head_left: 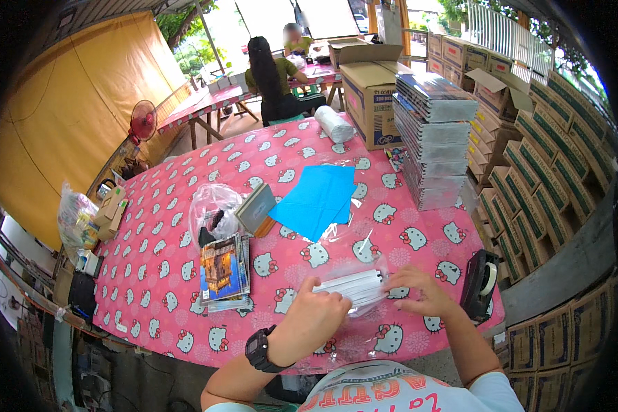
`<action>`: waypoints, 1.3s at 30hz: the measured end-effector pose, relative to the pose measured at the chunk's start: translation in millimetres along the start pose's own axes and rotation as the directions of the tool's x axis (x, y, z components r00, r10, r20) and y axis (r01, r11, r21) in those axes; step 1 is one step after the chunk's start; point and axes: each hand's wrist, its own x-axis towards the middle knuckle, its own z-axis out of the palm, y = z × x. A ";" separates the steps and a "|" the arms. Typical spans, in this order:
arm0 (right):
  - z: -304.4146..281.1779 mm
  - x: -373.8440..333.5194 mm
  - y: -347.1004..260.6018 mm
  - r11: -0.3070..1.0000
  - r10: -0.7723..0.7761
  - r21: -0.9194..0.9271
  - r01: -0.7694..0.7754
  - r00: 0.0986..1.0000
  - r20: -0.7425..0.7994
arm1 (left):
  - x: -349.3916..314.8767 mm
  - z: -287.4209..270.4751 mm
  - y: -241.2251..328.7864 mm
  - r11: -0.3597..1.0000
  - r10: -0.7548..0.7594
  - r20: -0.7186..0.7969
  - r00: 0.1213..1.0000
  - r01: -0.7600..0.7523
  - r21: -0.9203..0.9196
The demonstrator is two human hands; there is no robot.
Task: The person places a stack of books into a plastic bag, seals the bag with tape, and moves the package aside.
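Left hand (314,317) and right hand (419,288) both gripping bagged booklet (353,285) — fingertips hidden, clear wrap blurry

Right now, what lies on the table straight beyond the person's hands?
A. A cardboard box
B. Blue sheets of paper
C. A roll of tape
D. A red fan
B: the blue sheets lie on the pink patterned table just beyond the left hand and right hand, which hold a clear-wrapped pack.

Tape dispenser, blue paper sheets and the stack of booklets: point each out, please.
tape dispenser (479,283), head view, on its black body.
blue paper sheets (317,199), head view, middle of the top sheet.
stack of booklets (223,271), head view, top cover.
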 end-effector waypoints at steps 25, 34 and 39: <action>20.3 41.1 -15.1 0.890 0.039 -0.394 0.228 0.824 0.565 | -66.0 90.4 -30.4 0.930 -0.156 -0.103 0.982 0.111 -0.349; 34.1 28.6 -27.2 0.900 0.022 -0.416 0.132 0.939 0.344 | -46.7 76.0 -32.5 0.962 -0.075 -0.015 0.997 0.068 -0.265; -26.1 -108.1 25.8 0.860 0.276 -0.119 -0.496 0.649 -0.709 | -40.7 77.2 -34.2 0.962 -0.062 -0.053 0.997 0.046 -0.269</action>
